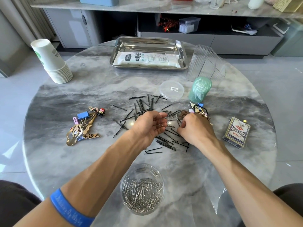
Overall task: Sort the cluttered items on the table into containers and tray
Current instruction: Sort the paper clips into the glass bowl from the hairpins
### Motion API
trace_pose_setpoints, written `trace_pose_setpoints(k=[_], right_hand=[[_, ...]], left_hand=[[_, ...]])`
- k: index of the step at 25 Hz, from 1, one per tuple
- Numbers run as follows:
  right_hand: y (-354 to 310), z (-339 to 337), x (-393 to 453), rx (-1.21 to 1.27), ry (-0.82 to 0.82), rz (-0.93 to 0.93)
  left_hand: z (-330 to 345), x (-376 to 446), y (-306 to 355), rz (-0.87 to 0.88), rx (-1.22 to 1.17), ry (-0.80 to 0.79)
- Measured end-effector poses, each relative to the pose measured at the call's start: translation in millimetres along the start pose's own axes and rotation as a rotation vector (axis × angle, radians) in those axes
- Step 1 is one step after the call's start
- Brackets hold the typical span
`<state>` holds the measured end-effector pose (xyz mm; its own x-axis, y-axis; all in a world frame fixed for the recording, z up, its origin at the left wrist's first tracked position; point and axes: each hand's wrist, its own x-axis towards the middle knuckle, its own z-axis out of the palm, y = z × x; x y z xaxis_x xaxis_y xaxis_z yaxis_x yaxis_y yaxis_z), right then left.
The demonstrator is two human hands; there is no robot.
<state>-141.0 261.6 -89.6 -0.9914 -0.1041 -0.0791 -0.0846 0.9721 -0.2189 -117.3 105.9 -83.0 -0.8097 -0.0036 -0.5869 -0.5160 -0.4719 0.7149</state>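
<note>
I'm seeing my right hand (196, 128) covering part of the bobby pins (144, 108) at frame center; whatever its curled fingertips are pinching is staying hidden. The blue box (98, 0) is getting cropped at the top edge.

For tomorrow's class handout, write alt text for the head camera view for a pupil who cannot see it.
Two bare hands, the left hand and the right hand, pick paper clips out of a scatter of black hairpins on a round marble table. A clear round tub of paper clips stands nearest the viewer. Farther back a steel tray holds a white packet.
</note>
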Motion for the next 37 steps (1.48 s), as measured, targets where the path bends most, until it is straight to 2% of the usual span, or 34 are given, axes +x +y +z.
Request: trace_pose_setpoints(k=[7,9,10,12,13,14,16,20,23,24,25,27,28,29,32,35,37], right_hand=[[1.2,-6.0,2.2,0.225,-0.128,0.135],[-6.8,-16.2,0.2,0.600,-0.094,0.226],[-12.5,-23.4,-0.6,0.916,-0.096,0.286],[-29.3,-37.7,-2.7,1.562,-0.198,0.361],[-37.0,-41.6,-4.8,1.756,-0.238,0.369],[-42.4,-43.2,-7.3,1.859,-0.247,0.365],[-48.9,-43.7,-13.5,1.915,-0.236,0.319],[-44.6,-48.7,-14.2,1.919,-0.191,0.191],[-25.5,-51.8,-5.0,1.860,-0.163,0.248],[-18.3,-48.6,-3.7,1.720,-0.138,0.286],[-11.0,-43.7,-2.9,1.440,-0.081,0.278],[1.3,-28.1,-2.6,0.660,0.027,0.096],[2.9,-18.8,-3.9,0.398,0.023,-0.021],[3.7,-10.7,-5.2,0.279,-0.010,-0.095],[6.1,-0.4,-4.4,0.287,-0.034,-0.110],[7.4,3.6,1.7,0.365,-0.059,-0.034],[5.9,5.0,3.4,0.361,-0.060,0.019]], left_hand=[[-0.3,-0.6,-0.6,-0.004,0.012,0.004],[3.3,-2.8,-0.3,-0.022,-0.005,0.005],[6.5,-3.9,-0.4,-0.049,-0.027,-0.006],[13.5,-7.4,-1.6,-0.110,-0.089,-0.056],[17.0,-9.6,-2.5,-0.118,-0.115,-0.083],[20.5,-11.5,-3.8,-0.111,-0.134,-0.095],[25.3,-14.2,-5.2,-0.084,-0.163,-0.074],[22.1,-14.0,-2.9,-0.112,-0.190,-0.002],[19.0,-13.2,-1.5,-0.163,-0.187,-0.015],[18.0,-13.4,-1.1,-0.168,-0.174,-0.025],[17.7,-14.2,-0.1,-0.170,-0.155,-0.042],[17.2,-18.3,2.6,-0.164,-0.100,-0.092],[16.9,-21.7,4.2,-0.153,-0.045,-0.130],[16.5,-26.5,6.5,-0.139,0.036,-0.180],[9.7,-48.3,13.5,-0.069,0.405,-0.369],[-4.8,-77.9,10.4,-0.018,0.792,-0.539],[-14.3,-96.5,3.3,-0.059,0.892,-0.604]])
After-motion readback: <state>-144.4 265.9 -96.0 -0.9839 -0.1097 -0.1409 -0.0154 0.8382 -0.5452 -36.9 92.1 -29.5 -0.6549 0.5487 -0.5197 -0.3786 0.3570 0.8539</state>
